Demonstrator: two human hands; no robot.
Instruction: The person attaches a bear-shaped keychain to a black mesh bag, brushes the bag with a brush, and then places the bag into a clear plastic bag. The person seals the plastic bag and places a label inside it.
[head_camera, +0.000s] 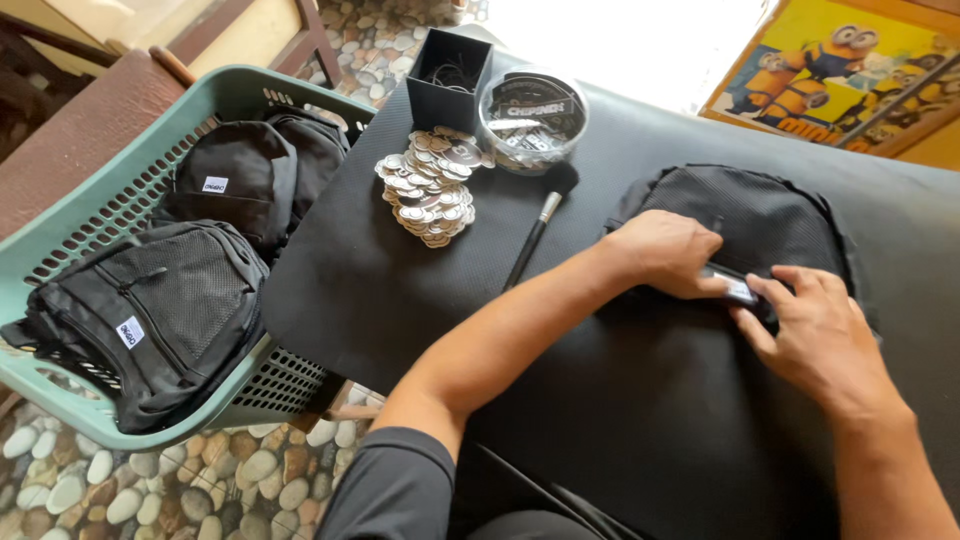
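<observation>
Black backpack (760, 215) lies flat on the black-covered desk (380, 290), right of centre, its top edge near the desk's far side. Left hand (668, 252) and right hand (815, 335) are close together, both pinching a small dark tag (738, 288) at the pack's lower edge. Open desk surface lies left of the forearm. Brush (540, 225), badge pile (430, 185) and clear tub (530, 118) sit farther back. Green basket (90, 210) with packs stands past the desk's left edge.

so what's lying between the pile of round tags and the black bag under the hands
In the head view, a black brush lies slantwise on the black mat between the tag pile and the black bag.
</observation>
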